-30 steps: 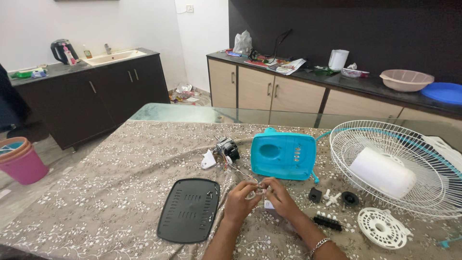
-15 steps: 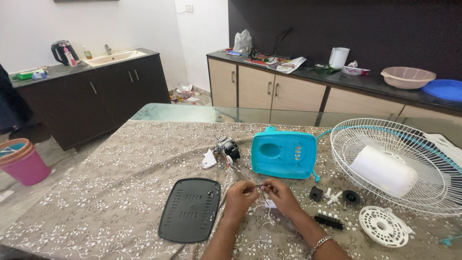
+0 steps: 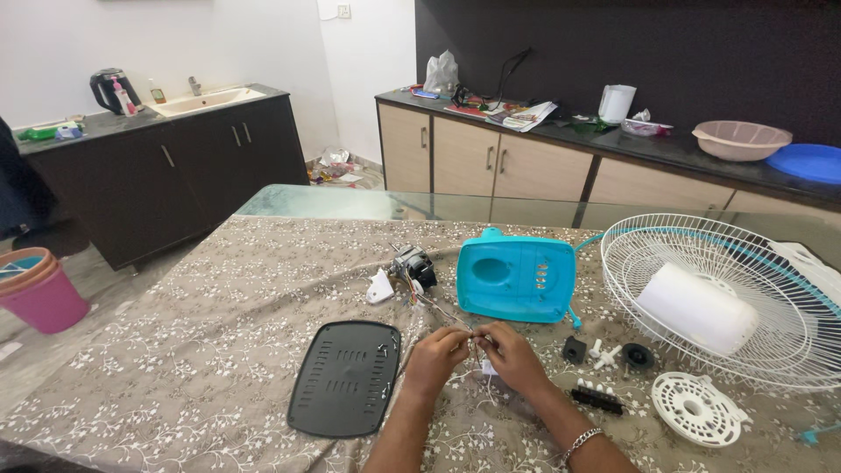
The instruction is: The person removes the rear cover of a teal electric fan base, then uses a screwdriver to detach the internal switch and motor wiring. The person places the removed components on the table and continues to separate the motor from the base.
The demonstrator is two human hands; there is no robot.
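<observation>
While both hands meet over the middle of the near half of the table, the left hand (image 3: 435, 357) and the right hand (image 3: 515, 357) pinch the thin wires (image 3: 455, 326) between thumb and fingertips, fingers closed together on the strands, knuckles almost touching. Those wires run back toward the far side to a small black and silver motor (image 3: 414, 266), which lies on the grey floral tablecloth (image 3: 219, 307) beside a small white plastic piece (image 3: 379, 288). A little white part (image 3: 488, 368) shows just under the right hand; what it is cannot be told.

Just left of the left hand lies a flat black vented plastic cover (image 3: 345, 377), close to the near edge. Beyond the hands, past the middle of the table, sits a turquoise plastic fan housing (image 3: 516, 278) with an oval recess and a row of slots. Toward the right edge a white wire fan guard (image 3: 727, 298) with a turquoise rim rests tilted, a white cylindrical motor cover (image 3: 696, 310) lying in it. Near the right hand are small loose pieces: a black cube-shaped knob (image 3: 574, 350), a white peg-like fitting (image 3: 603, 353), a round black cap (image 3: 637, 356) and a black strip with white push buttons (image 3: 596, 396). A round white slotted disc (image 3: 696, 409) lies by the near right corner. The right wrist wears a metal bracelet (image 3: 580, 441).
</observation>
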